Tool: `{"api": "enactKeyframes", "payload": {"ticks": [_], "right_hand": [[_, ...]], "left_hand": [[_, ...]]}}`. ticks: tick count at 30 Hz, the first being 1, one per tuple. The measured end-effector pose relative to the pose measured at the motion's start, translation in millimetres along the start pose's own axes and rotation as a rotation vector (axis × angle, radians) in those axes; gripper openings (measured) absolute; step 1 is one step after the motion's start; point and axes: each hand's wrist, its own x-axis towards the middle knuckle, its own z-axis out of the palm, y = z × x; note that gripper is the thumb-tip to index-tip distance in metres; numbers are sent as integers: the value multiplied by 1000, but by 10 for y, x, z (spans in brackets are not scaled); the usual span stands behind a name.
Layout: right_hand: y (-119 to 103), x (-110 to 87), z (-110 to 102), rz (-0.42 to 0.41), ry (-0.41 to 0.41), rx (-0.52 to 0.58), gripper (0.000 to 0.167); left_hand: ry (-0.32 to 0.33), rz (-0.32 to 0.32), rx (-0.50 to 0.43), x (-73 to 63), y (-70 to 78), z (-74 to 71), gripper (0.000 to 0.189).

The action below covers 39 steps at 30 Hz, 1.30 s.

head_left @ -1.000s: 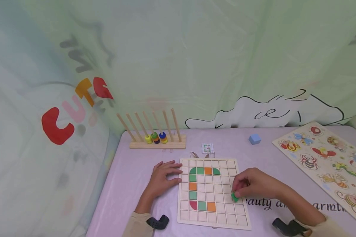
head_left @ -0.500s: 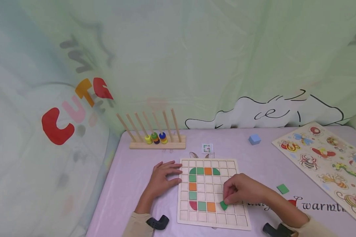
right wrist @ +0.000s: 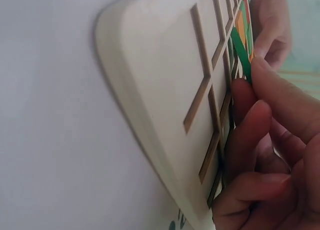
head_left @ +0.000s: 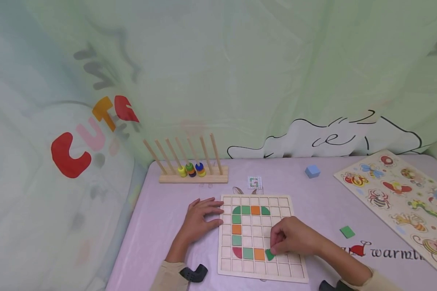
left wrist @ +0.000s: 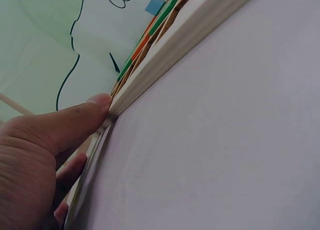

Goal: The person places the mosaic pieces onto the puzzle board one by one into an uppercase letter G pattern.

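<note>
A wooden grid board (head_left: 255, 271) lies on the table with green, orange and red tiles set in some of its cells. My right hand (head_left: 295, 238) pinches a green tile (head_left: 269, 254) between thumb and fingertips, just right of an orange tile (head_left: 259, 254) in the lower row. In the right wrist view the same green tile (right wrist: 241, 50) stands tilted against the grid; its full outline is partly hidden. With loosely spread fingers, my left hand (head_left: 202, 218) touches the board's left edge. The left wrist view has the thumb (left wrist: 92, 110) against that edge.
A loose green square (head_left: 347, 232) and a red piece (head_left: 357, 250) lie right of the board. Behind it are a small pattern card (head_left: 255, 182), a blue block (head_left: 312, 171) and a peg stand (head_left: 193, 178) with rings. An insect puzzle board (head_left: 397, 202) lies far right.
My right hand has moved left over the board with the green tile, reaching the spot beside the orange tile. The loose green square and red piece have come into sight. My left hand stays put.
</note>
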Motion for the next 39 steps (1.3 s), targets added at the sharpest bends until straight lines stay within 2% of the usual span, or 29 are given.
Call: {"api": "enactKeyframes", "payload": {"ticks": [5,19,28,39], "right_hand": [[-48,5,44,54,15,-53,16],[-84,25,87,80,61,-147,21],[-110,34,96,109,74,-156,22],[-102,39,92,103,77,-150,21]], "left_hand": [[-3,-2,6,-2,-3,2,28],[-1,9,-2,-4,31,-24,27],[-3,8,-10,1,44,-30,27],[-13,-2,-4,-1,25,-24,28]]}}
